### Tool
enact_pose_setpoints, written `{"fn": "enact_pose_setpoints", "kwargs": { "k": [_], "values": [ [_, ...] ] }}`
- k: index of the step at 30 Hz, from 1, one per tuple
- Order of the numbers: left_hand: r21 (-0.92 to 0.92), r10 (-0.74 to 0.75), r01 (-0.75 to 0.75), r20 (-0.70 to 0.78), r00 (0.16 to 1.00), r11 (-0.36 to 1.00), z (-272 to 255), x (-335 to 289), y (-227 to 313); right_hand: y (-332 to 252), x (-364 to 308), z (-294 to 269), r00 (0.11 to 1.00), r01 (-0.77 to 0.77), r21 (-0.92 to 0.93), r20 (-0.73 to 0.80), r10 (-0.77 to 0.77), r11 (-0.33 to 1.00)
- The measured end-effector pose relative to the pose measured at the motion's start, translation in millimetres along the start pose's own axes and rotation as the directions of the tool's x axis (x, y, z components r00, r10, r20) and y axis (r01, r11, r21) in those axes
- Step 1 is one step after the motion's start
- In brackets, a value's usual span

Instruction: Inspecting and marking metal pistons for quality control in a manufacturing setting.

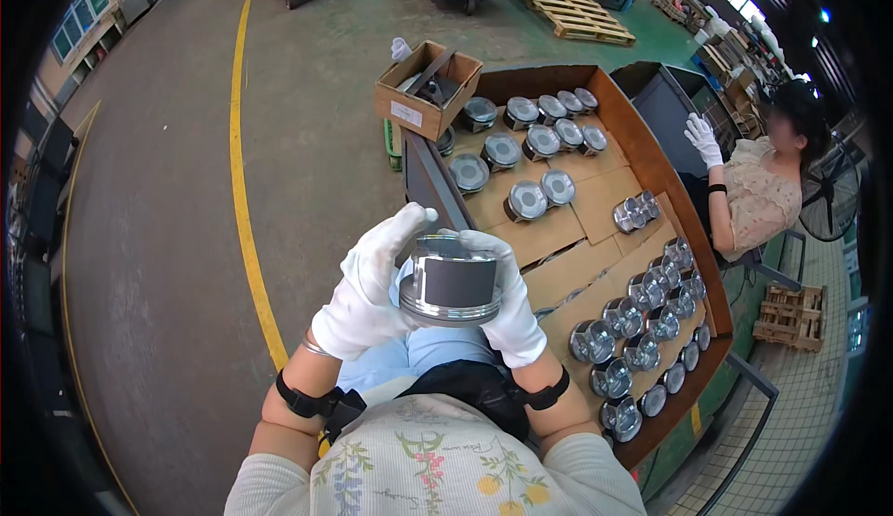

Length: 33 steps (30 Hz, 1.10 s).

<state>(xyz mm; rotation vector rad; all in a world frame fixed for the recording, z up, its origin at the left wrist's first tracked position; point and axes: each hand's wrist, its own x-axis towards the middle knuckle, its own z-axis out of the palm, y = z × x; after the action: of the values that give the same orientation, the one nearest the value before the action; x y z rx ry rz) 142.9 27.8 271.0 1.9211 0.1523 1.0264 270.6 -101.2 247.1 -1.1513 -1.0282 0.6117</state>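
An engine piston [456,279] with a dark coated side patch and shiny ring grooves is held in front of my body, its ringed end downward. My right hand [507,297], in a white glove, grips it from the right, with fingertips reaching behind its upper rim. My left hand [372,279], gloved too, cups its left side. The left fingers point up and bend towards the top; the thumb and lower palm are partly hidden by the piston. Beyond my hands, several more pistons [527,200] stand on the cardboard-lined bin [595,186].
More pistons [642,353] lie in rows at the bin's right. A cardboard box [423,112] of dark parts sits at its far left corner. Across the bin sits a co-worker with a raised gloved hand [704,139], near a fan [828,186]. Wooden pallets [577,9] lie beyond.
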Motion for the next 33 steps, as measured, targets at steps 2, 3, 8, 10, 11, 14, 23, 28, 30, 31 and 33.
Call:
{"fn": "enact_pose_setpoints", "kwargs": {
  "k": [2, 3, 8, 10, 11, 14, 23, 28, 30, 31, 33],
  "values": [
    [0.256, 0.0, -0.028, 0.112, 0.994, 0.966, -8, 1, -9, -4, -2, -4, 1.0, -0.022, 0.0, 0.014, 0.022, 1.0],
    [0.255, -0.001, -0.028, 0.113, 0.994, 0.967, -10, 1, -11, -5, -3, -5, 0.999, -0.043, 0.002, 0.028, 0.043, 0.999],
    [0.123, -0.017, -0.008, 0.205, 0.979, 0.992, -14, 0, -20, -7, -2, -1, 0.99, -0.138, 0.286, 0.001, 0.144, 0.948],
    [0.067, -0.006, -0.007, 0.2, 0.98, 0.998, -18, 0, -15, -4, 0, -1, 0.973, -0.166, 0.591, -0.03, 0.227, 0.79],
    [0.009, 0.007, -0.009, 0.195, 0.981, 1.0, -20, 1, -10, -1, -1, -1, 0.973, -0.169, 0.59, -0.028, 0.229, 0.789],
    [0.129, 0.068, -0.092, 0.181, 0.981, 0.987, -18, 9, 3, 12, -4, -1, 0.985, 0.099, 0.111, -0.149, -0.082, 0.989],
    [0.312, 0.1, -0.152, 0.176, 0.979, 0.938, -14, 7, 12, 18, 6, -4, 0.931, 0.324, -0.274, -0.081, -0.357, 0.906],
    [0.229, 0.038, -0.074, 0.155, 0.987, 0.971, -10, 8, 16, 19, -1, 0, 0.966, 0.183, 0.07, -0.2, -0.166, 0.981],
    [0.125, -0.057, 0.036, 0.163, 0.985, 0.992, -10, 2, 7, 13, -2, -2, 0.969, -0.071, 0.712, -0.117, 0.217, 0.699],
    [0.122, -0.058, 0.039, 0.162, 0.985, 0.992, -10, 0, 6, 13, -2, -3, 0.968, -0.073, 0.71, -0.117, 0.22, 0.7],
    [0.151, -0.118, 0.086, 0.218, 0.969, 0.985, -10, -3, 5, 12, -3, -6, 0.912, -0.267, 0.845, 0.066, 0.405, 0.464]
  ]
}}
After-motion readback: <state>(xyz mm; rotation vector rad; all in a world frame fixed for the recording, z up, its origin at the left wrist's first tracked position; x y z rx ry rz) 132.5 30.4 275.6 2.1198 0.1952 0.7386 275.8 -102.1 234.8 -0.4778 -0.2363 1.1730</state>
